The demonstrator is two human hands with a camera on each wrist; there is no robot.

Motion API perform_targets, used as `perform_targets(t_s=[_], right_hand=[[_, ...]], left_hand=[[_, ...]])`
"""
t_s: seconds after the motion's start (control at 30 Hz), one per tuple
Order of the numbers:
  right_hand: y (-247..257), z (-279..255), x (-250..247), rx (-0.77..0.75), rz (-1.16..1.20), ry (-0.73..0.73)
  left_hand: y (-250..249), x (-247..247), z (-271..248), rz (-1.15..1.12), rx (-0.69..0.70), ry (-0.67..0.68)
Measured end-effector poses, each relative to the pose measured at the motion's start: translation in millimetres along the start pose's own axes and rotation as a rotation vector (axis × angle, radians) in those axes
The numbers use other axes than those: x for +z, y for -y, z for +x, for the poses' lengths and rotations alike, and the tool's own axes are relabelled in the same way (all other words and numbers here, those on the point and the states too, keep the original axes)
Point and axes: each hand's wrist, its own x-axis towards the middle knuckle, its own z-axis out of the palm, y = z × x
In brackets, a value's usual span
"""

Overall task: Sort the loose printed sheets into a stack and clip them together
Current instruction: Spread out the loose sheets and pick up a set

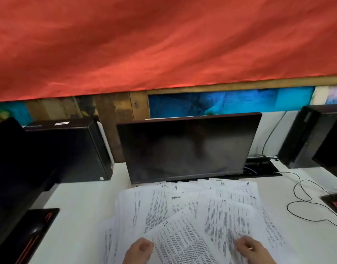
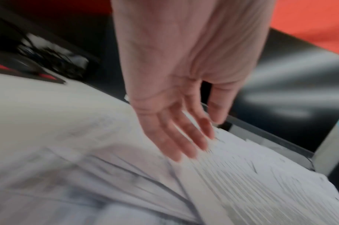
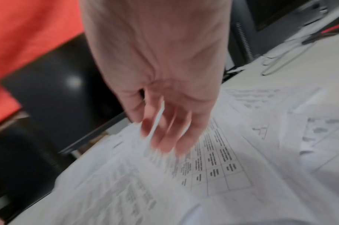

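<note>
Several loose printed sheets (image 1: 182, 210) lie fanned out and overlapping on the white desk (image 1: 78, 216), just in front of a monitor. My left hand (image 1: 140, 247) is at the near left corner of the top sheet. In the left wrist view its fingers (image 2: 193, 146) are straight and spread, with their tips touching the sheets (image 2: 241, 182). My right hand (image 1: 248, 248) rests on the near right part of the pile. The blurred right wrist view shows its fingers (image 3: 164, 143) pointing down onto a sheet printed with a table (image 3: 222, 167). I see no clip.
A dark monitor (image 1: 186, 147) stands right behind the sheets. Black computer towers stand at the left (image 1: 72, 149) and at the right (image 1: 304, 136). A thin cable (image 1: 306, 199) loops over the desk on the right. A black mouse pad (image 1: 30, 235) lies at the left. Red cloth (image 1: 163, 44) hangs above.
</note>
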Motion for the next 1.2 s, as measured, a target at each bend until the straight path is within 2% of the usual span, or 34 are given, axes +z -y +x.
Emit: perform_targets(t_s=[0.07, 0.1, 0.13, 0.23, 0.37, 0.43, 0.5, 0.57, 0.67, 0.73, 0.77, 0.87, 0.97, 1.1, 1.2], right_hand=[[26, 6, 21, 0.077, -0.046, -0.096], [31, 4, 22, 0.118, -0.039, -0.119], [24, 11, 27, 0.202, -0.009, -0.154], [17, 9, 34, 0.403, 0.049, -0.138], [23, 5, 45, 0.527, 0.114, -0.176], [27, 3, 47, 0.571, 0.225, -0.141], [23, 7, 54, 0.55, 0.397, -0.092], [19, 12, 62, 0.51, 0.405, -0.057], [33, 0, 61, 0.44, 0.263, -0.038], [40, -6, 61, 0.437, 0.26, -0.029], [41, -6, 64, 0.45, 0.277, -0.044], [22, 8, 76, 0.446, 0.425, -0.085], [5, 18, 96, 0.455, 0.619, -0.025], [42, -11, 86, 0.335, 0.569, 0.166], [58, -24, 71, 0.177, 0.433, 0.231]], left_hand=[[-21, -23, 16, 0.061, -0.048, 0.053], [-24, -20, 21, 0.129, -0.047, 0.014], [-28, -18, 28, 0.192, -0.108, -0.02], [-34, -11, 26, 0.322, -0.315, -0.069], [-33, -11, 34, 0.106, -0.454, -0.147], [-31, -9, 42, -0.03, -0.499, -0.109], [-38, -5, 44, -0.229, -0.462, -0.069], [-55, -1, 40, -0.377, -0.361, -0.036], [-81, 15, 35, -0.351, -0.17, 0.129], [-88, 21, 33, -0.22, -0.067, 0.14], [-88, 21, 33, -0.111, -0.079, 0.098], [-86, 17, 30, 0.011, -0.272, 0.034], [-87, 20, 29, 0.016, -0.342, 0.077], [-78, 27, 35, -0.071, -0.356, 0.19], [-67, 26, 40, -0.119, -0.33, 0.166]])
